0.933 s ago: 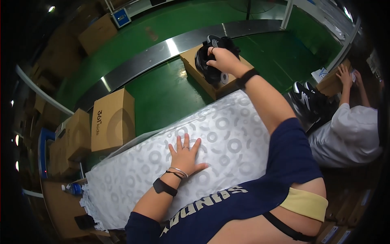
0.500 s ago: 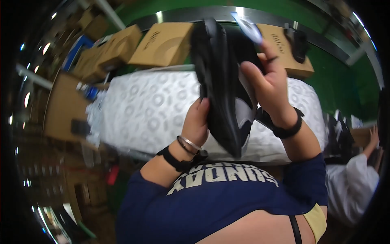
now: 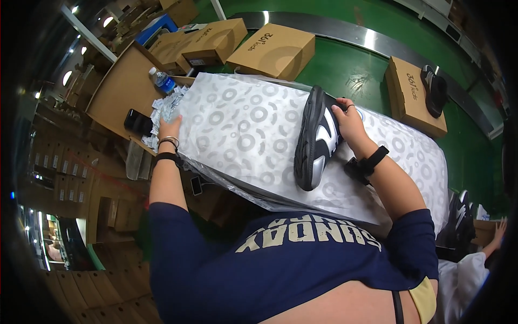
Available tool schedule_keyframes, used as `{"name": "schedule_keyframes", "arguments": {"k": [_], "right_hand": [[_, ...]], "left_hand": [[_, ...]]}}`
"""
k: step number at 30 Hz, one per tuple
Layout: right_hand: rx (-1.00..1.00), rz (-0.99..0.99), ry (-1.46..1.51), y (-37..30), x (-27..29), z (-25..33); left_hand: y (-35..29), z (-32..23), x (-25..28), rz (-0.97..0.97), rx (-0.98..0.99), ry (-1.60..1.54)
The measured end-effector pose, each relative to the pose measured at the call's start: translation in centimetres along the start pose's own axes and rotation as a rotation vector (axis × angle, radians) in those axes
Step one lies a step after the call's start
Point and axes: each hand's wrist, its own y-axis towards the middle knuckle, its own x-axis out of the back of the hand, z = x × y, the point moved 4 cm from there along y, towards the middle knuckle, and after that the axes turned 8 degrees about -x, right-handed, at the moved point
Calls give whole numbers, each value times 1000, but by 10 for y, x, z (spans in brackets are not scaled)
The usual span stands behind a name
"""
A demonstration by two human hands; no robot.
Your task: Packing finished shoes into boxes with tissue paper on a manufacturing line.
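Observation:
A black, white and silver sneaker stands on its side edge over the patterned white paper, toe toward me. My right hand grips it at the heel end, thumb by the collar; some of its fingers are hidden behind the shoe. A bit of a blue-and-white tag shows beside that hand. Far to the left, my left hand touches a heap of pale paper slips. Its fingertips are partly lost among the slips, so I cannot tell whether they pinch one.
Patterned paper covers the work surface. Left of it are a cardboard tray, a water bottle and a black phone. Shoeboxes line the back; another dark shoe rests against a right-hand box. A person's sleeve shows lower right.
My left hand has let go of the sneaker and moved left to the paper slips. The sneaker, still in my right hand, has been lowered toward the paper. The view has turned.

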Motion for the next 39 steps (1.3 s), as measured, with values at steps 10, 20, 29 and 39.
{"name": "schedule_keyframes", "arguments": {"k": [10,20,29,39], "right_hand": [[-73,492,305,-15,-1,122],[-219,82,544,-12,208,-38],[-348,-35,-339,-29,232,-53],[-116,-902,-291,124,359,-72]], "left_hand": [[-111,-300,71,62,-1304,-188],[-254,-388,104,595,-1716,-780],[-314,-442,-39,1078,-1872,439],[-392,-462,-65,1163,-1802,435]]}}
